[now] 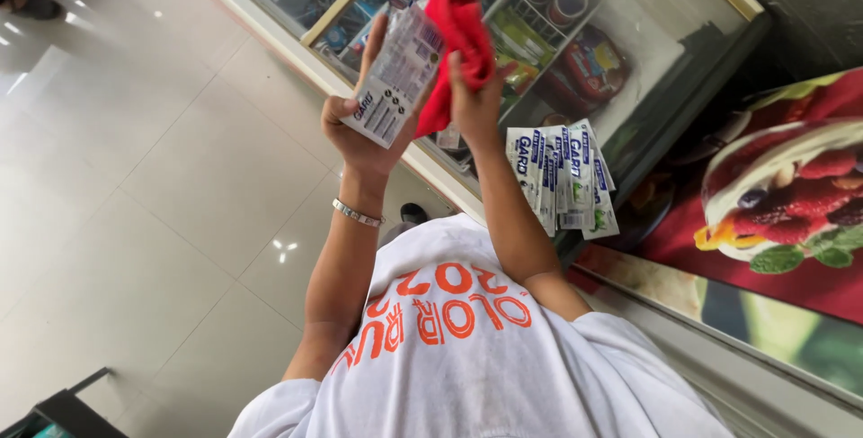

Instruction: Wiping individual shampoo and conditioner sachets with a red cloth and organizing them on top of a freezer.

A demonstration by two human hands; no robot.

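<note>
White T-shirt w/ orange print (467, 348) sits nearest. Left hand (360, 128) is gripping flat white sachet pack (400, 74) above glass-topped freezer (629, 60); right hand (474, 96) is clutching red cloth (454, 38), wiping it. Better supporting pack from behind, wiping w/ light strokes.

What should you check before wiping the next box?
1. Left hand grips the box firmly: ok.
2. Right hand holds the red cloth: ok.
3. Cloth touches the box: ok, it lies against its edge.
4. Box is clean all over: cannot tell, only one face shows.
5. Stack of boxes sits steady on the freezer lid: ok, though fanned out near the edge.
6. Cloth is clean: cannot tell.
</note>
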